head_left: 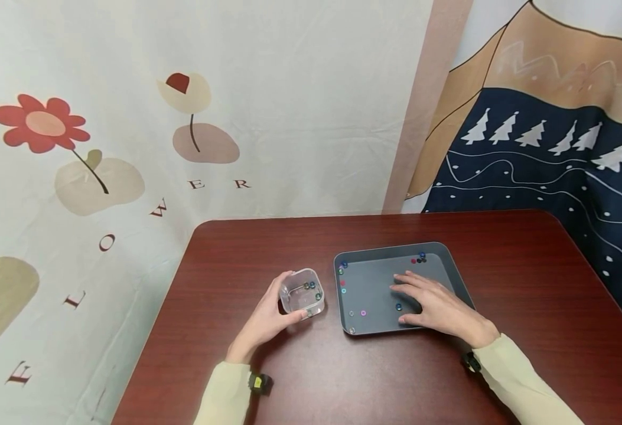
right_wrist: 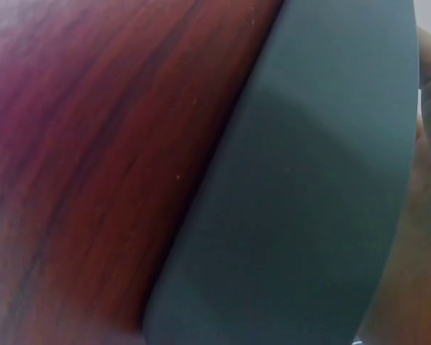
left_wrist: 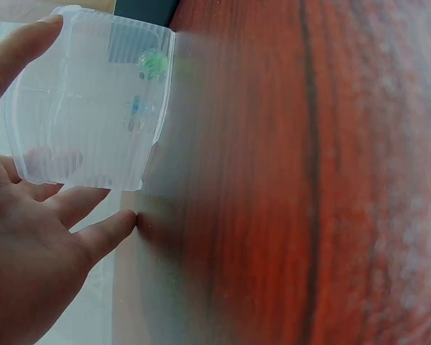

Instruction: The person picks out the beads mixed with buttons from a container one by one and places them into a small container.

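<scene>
My left hand [head_left: 268, 316] grips a small clear plastic box [head_left: 296, 304] from its left side, thumb at the near rim. In the left wrist view, a green marble [left_wrist: 152, 65] and a bluish one show through the wall of the box. The right hand [head_left: 438, 304] is over the right part of a grey tray [head_left: 380, 254], fingers spread and pointing left, nothing held between them. A dark blue marble [head_left: 399, 307] lies on the tray just left of that hand's thumb and fingers. In the right wrist view the tray's outer wall [right_wrist: 294, 180] hides most of the hand.
Several small round pieces lie along the tray's left side, including a red one [head_left: 342, 283] and a purple ring [head_left: 363, 313]. More sit near its far right corner, among them a blue marble [head_left: 423, 255]. Beneath is a reddish-brown table [head_left: 374, 378]; a printed curtain [head_left: 311, 118] hangs behind.
</scene>
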The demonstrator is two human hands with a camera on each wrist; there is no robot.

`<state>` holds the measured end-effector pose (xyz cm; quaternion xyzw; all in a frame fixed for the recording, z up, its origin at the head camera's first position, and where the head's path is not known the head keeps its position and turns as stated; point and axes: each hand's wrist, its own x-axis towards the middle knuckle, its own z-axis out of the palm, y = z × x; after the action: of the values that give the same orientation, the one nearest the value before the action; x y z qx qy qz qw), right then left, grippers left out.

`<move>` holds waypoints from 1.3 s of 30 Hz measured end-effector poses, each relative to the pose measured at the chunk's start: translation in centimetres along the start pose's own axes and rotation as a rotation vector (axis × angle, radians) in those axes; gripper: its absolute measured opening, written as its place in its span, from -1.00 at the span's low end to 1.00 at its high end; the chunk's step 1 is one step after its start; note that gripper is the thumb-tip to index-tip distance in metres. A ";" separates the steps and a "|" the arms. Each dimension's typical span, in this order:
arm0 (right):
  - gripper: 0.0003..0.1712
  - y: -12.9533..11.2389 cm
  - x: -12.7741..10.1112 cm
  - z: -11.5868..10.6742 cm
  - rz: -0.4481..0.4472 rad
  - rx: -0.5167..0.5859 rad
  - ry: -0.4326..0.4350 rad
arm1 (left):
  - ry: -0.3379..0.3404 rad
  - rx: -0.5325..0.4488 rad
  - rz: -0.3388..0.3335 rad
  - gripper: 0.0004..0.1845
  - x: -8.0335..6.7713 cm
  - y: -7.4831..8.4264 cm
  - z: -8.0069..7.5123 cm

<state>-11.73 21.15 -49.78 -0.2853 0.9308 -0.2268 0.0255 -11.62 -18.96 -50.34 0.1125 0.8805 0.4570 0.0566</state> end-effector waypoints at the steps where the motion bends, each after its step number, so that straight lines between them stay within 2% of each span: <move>1: -0.23 0.0 0.0 0.0 0.003 -0.002 -0.006 | 0.000 -0.001 0.000 0.00 0.0 0.0 0.0; 7: -0.17 -0.2 0.0 0.3 0.025 -0.027 -0.027 | 0.000 -0.004 0.004 0.00 0.0 0.1 0.0; 14: -0.23 -0.3 0.3 0.8 0.008 -0.108 0.028 | -0.005 -0.009 -0.007 0.00 -0.1 0.2 0.0; 32: -0.68 0.0 0.5 1.1 -0.077 -0.137 0.074 | -0.002 -0.013 -0.013 0.00 -0.1 0.1 0.1; 39: -0.74 0.1 0.5 1.1 -0.112 -0.138 0.086 | -0.004 -0.021 -0.017 0.00 -0.2 0.1 0.0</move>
<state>-12.06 20.50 -50.81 -0.3281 0.9270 -0.1756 -0.0471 -11.43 -18.93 -50.27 0.1053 0.8766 0.4653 0.0637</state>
